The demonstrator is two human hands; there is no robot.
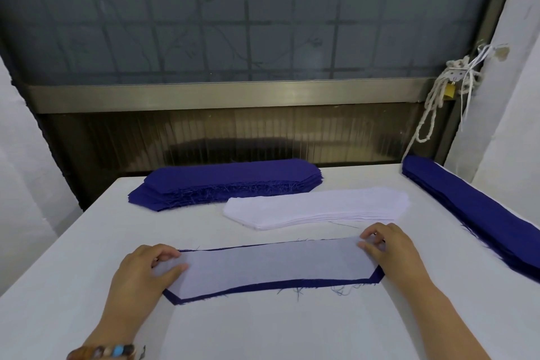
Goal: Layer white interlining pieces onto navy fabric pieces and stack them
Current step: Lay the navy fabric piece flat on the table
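1 white piece (268, 266) lay on 1 navy piece (263, 286), table (263, 330) front-ctr | L hand (146, 266) + R hand (388, 248) pinched its ends, fingers curled | 3 stacks behind: back navy stack (228, 181), rt navy stack (479, 213), white stack (315, 207)

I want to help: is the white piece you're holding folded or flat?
Spread flat: the white piece lies smooth on the navy piece, navy border showing.

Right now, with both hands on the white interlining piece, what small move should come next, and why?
Probably slide the white interlining piece slightly toward the near edge. The left hand and right hand hold its ends, and the navy fabric piece beneath shows a wide margin on the near side but a sliver on the far side.
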